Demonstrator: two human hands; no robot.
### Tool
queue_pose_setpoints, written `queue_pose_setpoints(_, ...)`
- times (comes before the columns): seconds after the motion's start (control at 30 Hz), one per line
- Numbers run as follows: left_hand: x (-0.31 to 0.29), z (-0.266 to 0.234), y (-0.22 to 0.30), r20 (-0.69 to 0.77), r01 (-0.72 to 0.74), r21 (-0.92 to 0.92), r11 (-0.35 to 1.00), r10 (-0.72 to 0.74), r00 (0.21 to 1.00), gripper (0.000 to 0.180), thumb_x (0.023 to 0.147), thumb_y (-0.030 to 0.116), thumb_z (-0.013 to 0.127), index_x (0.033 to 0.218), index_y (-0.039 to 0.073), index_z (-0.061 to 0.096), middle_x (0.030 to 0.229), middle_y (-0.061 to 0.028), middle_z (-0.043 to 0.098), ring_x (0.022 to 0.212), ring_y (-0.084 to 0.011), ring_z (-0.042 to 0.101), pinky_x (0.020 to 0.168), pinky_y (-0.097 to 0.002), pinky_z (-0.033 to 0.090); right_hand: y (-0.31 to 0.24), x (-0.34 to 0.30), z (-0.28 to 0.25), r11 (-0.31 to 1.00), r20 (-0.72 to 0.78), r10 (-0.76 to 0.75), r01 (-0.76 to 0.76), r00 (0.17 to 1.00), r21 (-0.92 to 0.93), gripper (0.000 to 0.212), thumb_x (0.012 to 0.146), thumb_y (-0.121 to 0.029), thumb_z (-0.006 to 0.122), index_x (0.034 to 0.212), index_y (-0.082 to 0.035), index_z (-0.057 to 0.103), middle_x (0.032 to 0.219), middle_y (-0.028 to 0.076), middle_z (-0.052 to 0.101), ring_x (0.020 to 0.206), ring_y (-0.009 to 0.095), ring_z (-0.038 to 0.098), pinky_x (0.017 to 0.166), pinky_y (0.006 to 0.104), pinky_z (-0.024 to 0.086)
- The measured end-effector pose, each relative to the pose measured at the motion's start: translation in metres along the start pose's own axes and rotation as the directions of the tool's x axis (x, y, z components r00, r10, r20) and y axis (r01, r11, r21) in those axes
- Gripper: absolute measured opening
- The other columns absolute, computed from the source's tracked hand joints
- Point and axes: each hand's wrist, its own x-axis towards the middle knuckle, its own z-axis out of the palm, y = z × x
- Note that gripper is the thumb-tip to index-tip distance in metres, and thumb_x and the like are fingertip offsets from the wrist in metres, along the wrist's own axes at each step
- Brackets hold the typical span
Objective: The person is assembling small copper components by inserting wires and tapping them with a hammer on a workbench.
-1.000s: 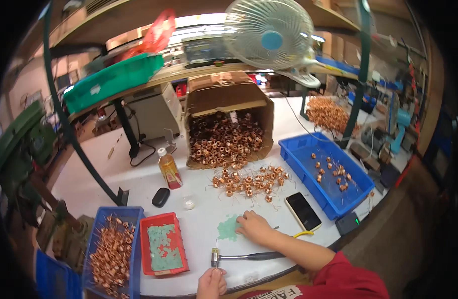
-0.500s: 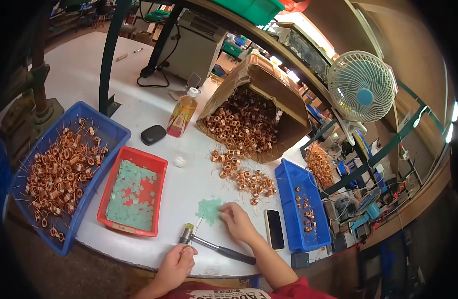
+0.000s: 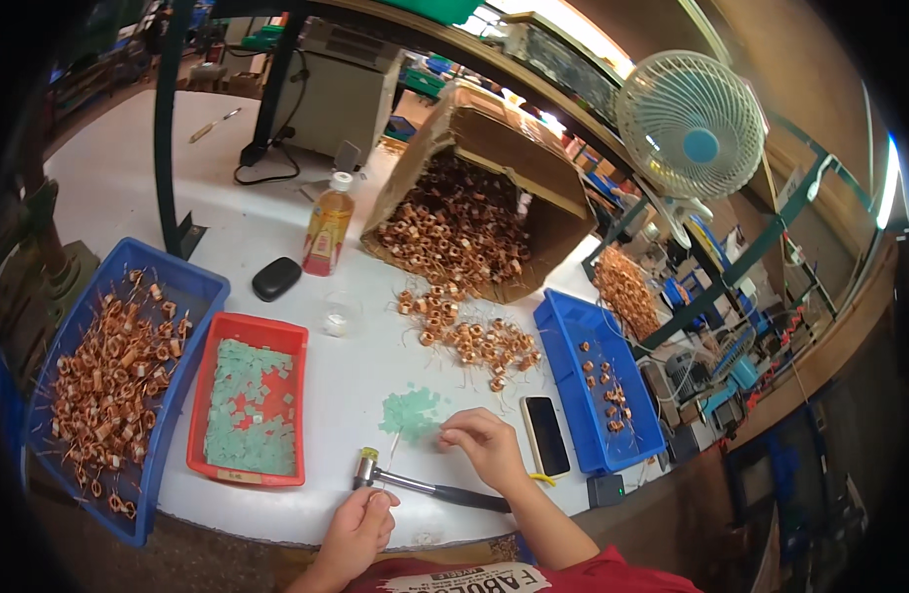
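Note:
My left hand (image 3: 358, 527) is closed in a pinch beside the hammer's head at the table's front edge. What sits between its fingertips is too small to make out. My right hand (image 3: 486, 447) hovers just right of a small pile of pale green square pieces (image 3: 411, 410), its thumb and fingers brought together. Whatever they may hold cannot be made out. A hammer (image 3: 425, 485) lies between the two hands, its dark handle passing under my right forearm. Between hammer and pile lies a thin, light-coloured strip or tool (image 3: 393, 447).
Left stand a red tray (image 3: 303, 395) of green squares and a blue bin (image 3: 212, 287) of copper coils. Coils spill from a cardboard box (image 3: 558, 188). Right are a phone (image 3: 545, 435) and another blue bin (image 3: 563, 395). A bottle (image 3: 328, 227), black case (image 3: 276, 279) and fan (image 3: 690, 128) stand farther back.
My right hand has drawn back slightly from the green pile, toward me. My left hand keeps its pinch near the hammer head. The whole view has shifted a little.

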Motion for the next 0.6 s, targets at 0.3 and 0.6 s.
queue_pose_setpoints(0.3, 0.002, 0.023, 0.005, -0.002, 0.110, 0.137, 0.984, -0.111, 0.994, 0.017, 0.097, 0.012, 0.039, 0.110, 0.004, 0.049, 0.070, -0.0013, 0.044, 0.053, -0.0068, 0.032, 0.047, -0.0186, 0.027, -0.048, -0.036, -0.016, 0.912, -0.037, 0.091, -0.068, 0.995, 0.405, 0.008, 0.079, 0.002, 0.067, 0.086, -0.001, 0.068, 0.088, 0.007, 0.061, 0.069, 0.012, 0.053, 0.064, 0.0207, 0.042)
queue_pose_setpoints(0.6, 0.007, 0.048, 0.010, 0.066, 0.121, 0.132, 0.984, -0.131, 0.989, 0.024, 0.097, 0.012, 0.042, 0.116, 0.003, 0.050, 0.075, -0.0003, 0.049, 0.058, -0.0053, 0.033, 0.050, -0.0165, 0.029, -0.059, -0.060, -0.018, 0.954, -0.035, -0.039, 0.047, 0.999, 0.298, 0.012, 0.071, 0.007, 0.066, 0.080, -0.001, 0.061, 0.084, 0.008, 0.059, 0.074, 0.018, 0.052, 0.068, 0.0264, 0.042)
